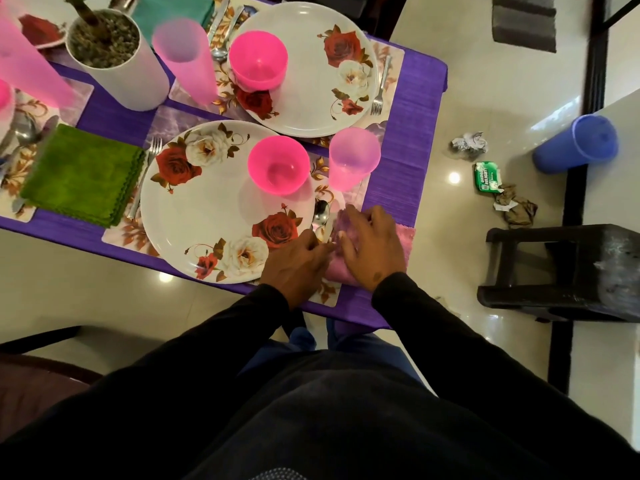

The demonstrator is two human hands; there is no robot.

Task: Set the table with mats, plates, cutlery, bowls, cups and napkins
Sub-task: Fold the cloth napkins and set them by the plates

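Note:
The near floral plate [207,216] lies on a floral mat [121,237] with a pink bowl [278,166] on its far rim. A pink cup [353,157] stands to its right and a fork [145,178] lies to its left. Right of the plate lie a spoon [320,211] and a knife [327,230]. My left hand [298,261] pinches the knife's near end. My right hand [374,247] lies with curled fingers on a folded pink napkin [405,237] at the table's near right edge.
A second setting lies beyond: plate [311,64], pink bowl [258,60], cup [183,60], fork [381,88]. A green napkin [83,174] and a white plant pot [114,60] are to the left. A black stool [561,271], litter and a blue cup [578,143] are to the right.

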